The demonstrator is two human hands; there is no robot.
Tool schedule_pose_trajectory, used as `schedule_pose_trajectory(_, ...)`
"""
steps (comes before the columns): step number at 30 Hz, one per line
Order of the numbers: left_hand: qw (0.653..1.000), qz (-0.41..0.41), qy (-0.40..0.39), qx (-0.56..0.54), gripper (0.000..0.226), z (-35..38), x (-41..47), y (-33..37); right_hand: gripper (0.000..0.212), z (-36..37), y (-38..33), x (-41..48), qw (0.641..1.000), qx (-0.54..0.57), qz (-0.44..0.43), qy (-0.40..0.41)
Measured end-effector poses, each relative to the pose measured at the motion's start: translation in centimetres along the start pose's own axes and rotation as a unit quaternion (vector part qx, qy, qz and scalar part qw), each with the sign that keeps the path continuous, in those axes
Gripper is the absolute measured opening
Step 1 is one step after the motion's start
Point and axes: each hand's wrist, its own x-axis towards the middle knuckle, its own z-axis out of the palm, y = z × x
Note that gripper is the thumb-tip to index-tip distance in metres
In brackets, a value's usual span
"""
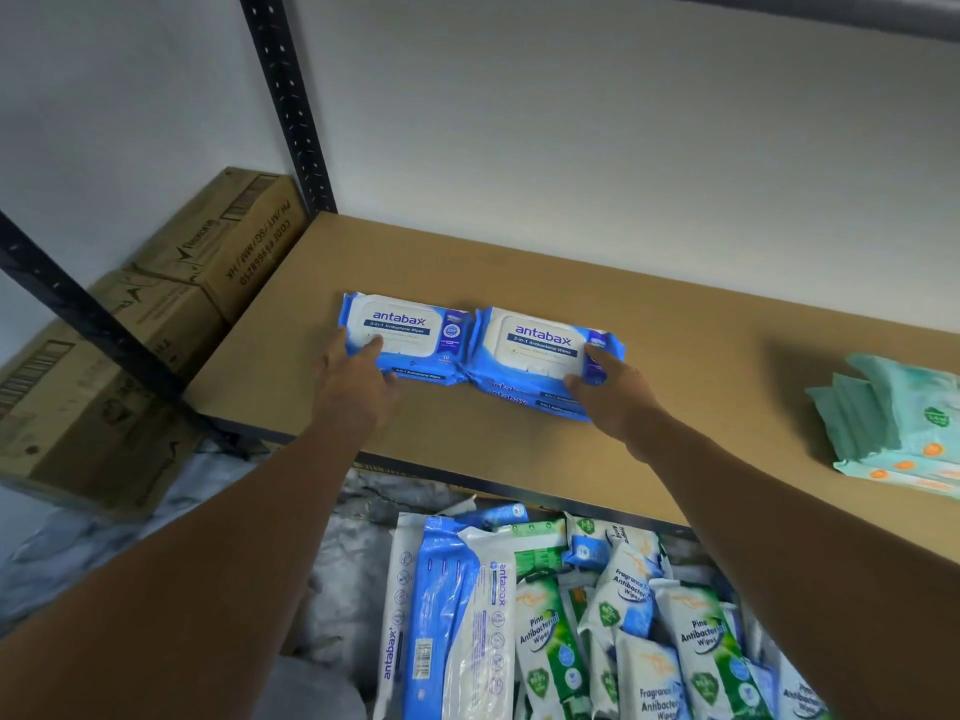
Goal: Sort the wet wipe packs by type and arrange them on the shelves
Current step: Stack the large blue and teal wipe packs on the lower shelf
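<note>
1. Brown fibreboard shelf (597,252): a single blue-and-white Antabax wipe pack (402,335) touches a matching stack (537,356).
2. Left hand (358,379) pinches the pack; right hand (618,394) grips the stack with curled fingers.
3. Uneven pushing could slide the stack apart.

wall (571,122) white | rack post (291,106) black, slotted | cardboard boxes (156,304) stacked left
</note>
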Motion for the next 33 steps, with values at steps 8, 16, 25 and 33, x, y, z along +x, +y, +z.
schedule_pose_trajectory(8, 0.997, -0.005, -0.07, 0.013, 0.065, -0.8, 1.2, 1.1, 0.064, 0.6, -0.5, 0.3, 0.999, -0.031, 0.021, 0.003)
schedule_pose_trajectory(16, 0.999, 0.027, -0.011, -0.034, 0.063, -2.5, -2.6, 3.2, 0.062, -1.7, -0.6, -4.0, 0.998, 0.019, -0.006, 0.067)
schedule_pose_trajectory(25, 0.989, 0.009, -0.067, -0.129, 0.045, -5.6, -15.8, 5.5, 0.042, -5.2, 4.5, -18.6, 0.995, 0.097, -0.039, -0.006)
schedule_pose_trajectory(33, 0.971, -0.115, -0.108, -0.178, 0.033, -2.7, -28.6, 2.3, 0.033, -1.1, 9.3, -27.7, 0.982, 0.154, 0.025, -0.106)
